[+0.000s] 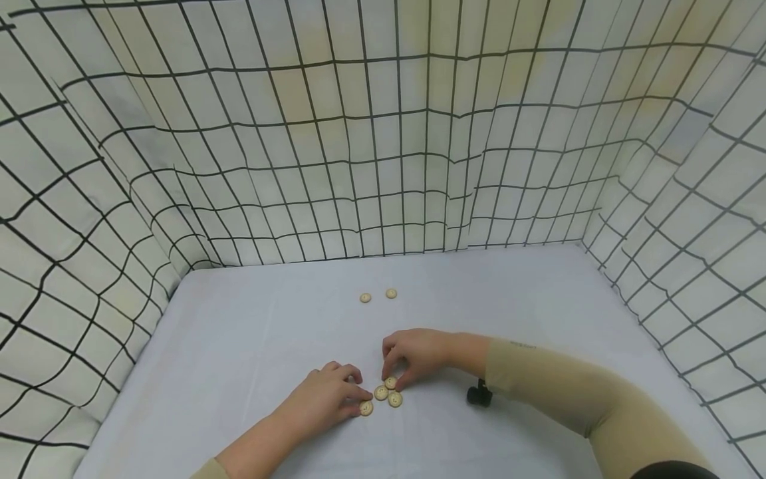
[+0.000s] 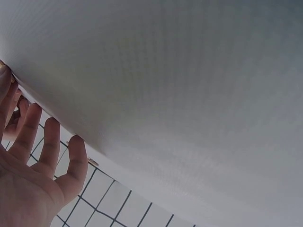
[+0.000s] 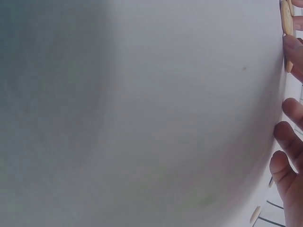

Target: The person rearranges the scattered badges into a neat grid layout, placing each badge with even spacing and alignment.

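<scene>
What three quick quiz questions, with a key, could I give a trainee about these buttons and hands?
1. How many buttons show in the head view?
2. True or false: two buttons lie farther back than the left hand.
3. The right hand is at:
A) the grid wall
B) the near buttons
C) the far pair

Key: 1. Six. 2. True. 3. B.

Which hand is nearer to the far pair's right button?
Right. The right hand is on the near side of that far button, apart from it; the left hand is farther from it, to the near left.
</scene>
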Tool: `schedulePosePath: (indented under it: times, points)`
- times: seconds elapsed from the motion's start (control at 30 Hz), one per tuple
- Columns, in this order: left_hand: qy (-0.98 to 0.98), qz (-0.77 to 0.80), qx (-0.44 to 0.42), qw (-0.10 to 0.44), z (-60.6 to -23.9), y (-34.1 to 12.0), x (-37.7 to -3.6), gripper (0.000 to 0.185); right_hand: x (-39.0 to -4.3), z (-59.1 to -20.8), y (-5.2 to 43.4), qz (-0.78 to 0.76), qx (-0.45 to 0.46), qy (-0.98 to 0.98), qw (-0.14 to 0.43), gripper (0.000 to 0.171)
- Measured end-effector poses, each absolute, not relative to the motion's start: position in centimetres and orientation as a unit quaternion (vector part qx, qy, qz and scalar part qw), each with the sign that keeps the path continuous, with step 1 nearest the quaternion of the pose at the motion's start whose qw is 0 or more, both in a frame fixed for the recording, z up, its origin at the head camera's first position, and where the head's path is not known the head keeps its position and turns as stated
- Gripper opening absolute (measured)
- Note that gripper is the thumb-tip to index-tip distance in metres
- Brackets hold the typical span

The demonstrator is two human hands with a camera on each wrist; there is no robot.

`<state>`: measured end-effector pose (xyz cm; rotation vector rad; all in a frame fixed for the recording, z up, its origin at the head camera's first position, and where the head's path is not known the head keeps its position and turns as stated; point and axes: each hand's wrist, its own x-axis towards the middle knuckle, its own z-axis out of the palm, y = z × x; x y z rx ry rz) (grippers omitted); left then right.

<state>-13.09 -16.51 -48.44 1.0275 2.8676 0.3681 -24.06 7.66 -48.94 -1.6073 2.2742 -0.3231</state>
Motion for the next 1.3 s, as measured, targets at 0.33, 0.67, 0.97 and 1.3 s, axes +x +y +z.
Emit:
schedulePosePath:
  times: [0.33, 0.67, 0.97, 1.3]
  points:
    - [0.933, 0.117, 0.34, 0.026, -48.4, -16.4, -13.0, 0.024, -24.4, -48.9, 8.2, -0.124, -0.553, 0.806, 0.17, 0.025]
    - [0.936, 0.112, 0.331, 0.034, -48.5, -16.4, -13.1, 0.025, -25.0, -48.4, 8.8, -0.131, -0.511, 0.831, 0.174, 0.025]
    - [0.936, 0.113, 0.332, 0.034, -48.3, -16.2, -13.1, 0.024, -26.0, -48.2, 9.8, -0.138, -0.483, 0.85, 0.157, 0.026]
    - [0.937, 0.116, 0.326, 0.044, -48.5, -16.2, -13.1, 0.024, -28.1, -48.2, 11.2, -0.146, -0.432, 0.877, 0.151, 0.022]
